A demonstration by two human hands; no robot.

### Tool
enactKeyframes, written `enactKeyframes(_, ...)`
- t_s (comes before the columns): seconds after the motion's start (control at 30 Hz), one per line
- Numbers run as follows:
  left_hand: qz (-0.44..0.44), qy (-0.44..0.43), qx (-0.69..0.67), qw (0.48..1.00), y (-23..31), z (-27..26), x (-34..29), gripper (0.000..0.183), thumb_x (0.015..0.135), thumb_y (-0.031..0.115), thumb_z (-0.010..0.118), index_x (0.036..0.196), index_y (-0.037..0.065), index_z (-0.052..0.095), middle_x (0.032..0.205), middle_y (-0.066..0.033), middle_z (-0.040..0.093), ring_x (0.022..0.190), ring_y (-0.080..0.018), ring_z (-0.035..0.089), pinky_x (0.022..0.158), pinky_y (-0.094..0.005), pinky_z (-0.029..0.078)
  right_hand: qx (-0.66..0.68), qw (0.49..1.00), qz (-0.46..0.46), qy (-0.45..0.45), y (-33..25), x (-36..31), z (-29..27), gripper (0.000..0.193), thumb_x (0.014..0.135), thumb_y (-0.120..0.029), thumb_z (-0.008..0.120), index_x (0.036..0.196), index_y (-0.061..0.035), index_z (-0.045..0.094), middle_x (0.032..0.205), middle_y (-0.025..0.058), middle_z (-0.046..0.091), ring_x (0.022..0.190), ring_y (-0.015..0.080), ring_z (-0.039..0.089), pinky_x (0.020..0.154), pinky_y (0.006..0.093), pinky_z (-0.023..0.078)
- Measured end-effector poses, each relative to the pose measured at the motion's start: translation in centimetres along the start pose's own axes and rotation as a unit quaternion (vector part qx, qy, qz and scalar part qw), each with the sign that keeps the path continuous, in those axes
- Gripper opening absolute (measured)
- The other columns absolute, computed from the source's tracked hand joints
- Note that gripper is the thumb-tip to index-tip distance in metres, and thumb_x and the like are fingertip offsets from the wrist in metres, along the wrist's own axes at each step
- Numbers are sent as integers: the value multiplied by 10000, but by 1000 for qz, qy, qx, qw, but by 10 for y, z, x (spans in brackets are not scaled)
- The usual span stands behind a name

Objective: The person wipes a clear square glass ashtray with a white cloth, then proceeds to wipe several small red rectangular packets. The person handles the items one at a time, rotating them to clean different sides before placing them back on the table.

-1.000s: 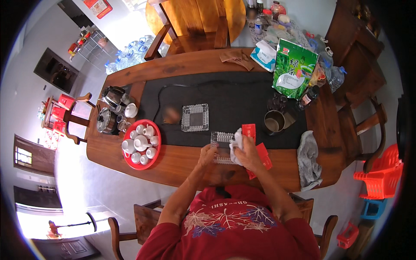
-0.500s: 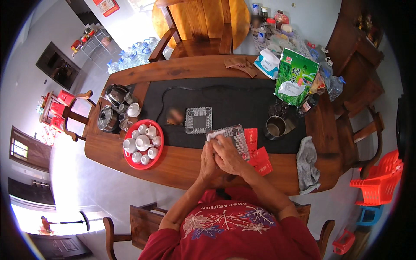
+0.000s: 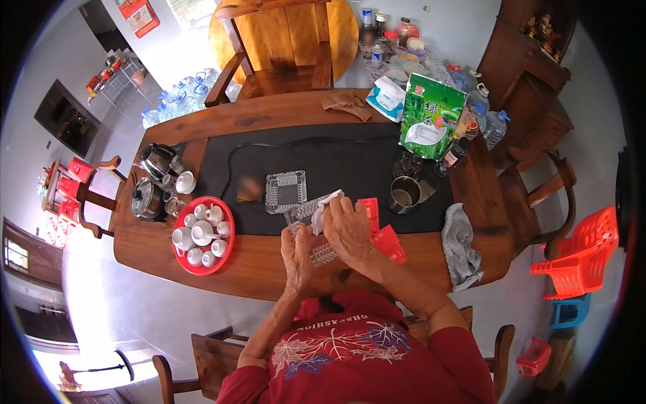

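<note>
With twelve straight ahead of the person and the dish as centre: the left hand (image 3: 297, 256) grips the clear, ribbed dish (image 3: 300, 213) by its near left side, fingers curled on the rim. The right hand (image 3: 346, 232) clasps a white rag (image 3: 321, 212) against the dish, which is tilted over the table's (image 3: 264, 264) near edge strip and the black mat (image 3: 343, 161).

Red packets (image 3: 387, 244) lie at three, just beside the right hand; a grey towel (image 3: 461, 248) is well past them. At nine, a red tray (image 3: 201, 271) carries white cups (image 3: 182, 238). A second dish (image 3: 272, 194) rests on the mat at eleven, a steel mug (image 3: 405, 194) at two. Farther off are a kettle (image 3: 156, 159) at ten, a green bag (image 3: 431, 114) between one and two, and a chair (image 3: 286, 71) at twelve.
</note>
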State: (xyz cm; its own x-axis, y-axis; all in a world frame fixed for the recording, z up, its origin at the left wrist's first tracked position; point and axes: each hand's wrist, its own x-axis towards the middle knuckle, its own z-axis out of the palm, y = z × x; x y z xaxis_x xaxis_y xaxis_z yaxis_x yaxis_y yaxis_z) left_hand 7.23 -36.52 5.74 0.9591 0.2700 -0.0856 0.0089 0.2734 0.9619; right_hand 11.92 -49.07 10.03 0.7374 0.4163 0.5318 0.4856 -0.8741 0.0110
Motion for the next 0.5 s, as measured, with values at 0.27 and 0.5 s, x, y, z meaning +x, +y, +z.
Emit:
enactKeyframes(0.27, 15, -44, 61, 997, 13, 1, 2, 308, 982, 326, 388, 1045, 40, 483, 902, -45, 561, 789, -101, 548, 662, -237, 473, 360, 927, 43, -96, -24, -25, -10, 269, 692, -42, 616, 955, -7, 567, 905, 114, 543, 900, 330, 561, 714, 421, 480)
enactKeyframes(0.5, 10, -37, -6, 999, 33, 26, -12, 325, 984, 341, 361, 1017, 48, 497, 877, -16, 533, 780, -77, 488, 665, -219, 430, 179, 974, 128, 62, -16, 0, 1, 286, 688, -21, 606, 970, -34, 565, 991, 139, 517, 897, 312, 505, 749, 397, 453)
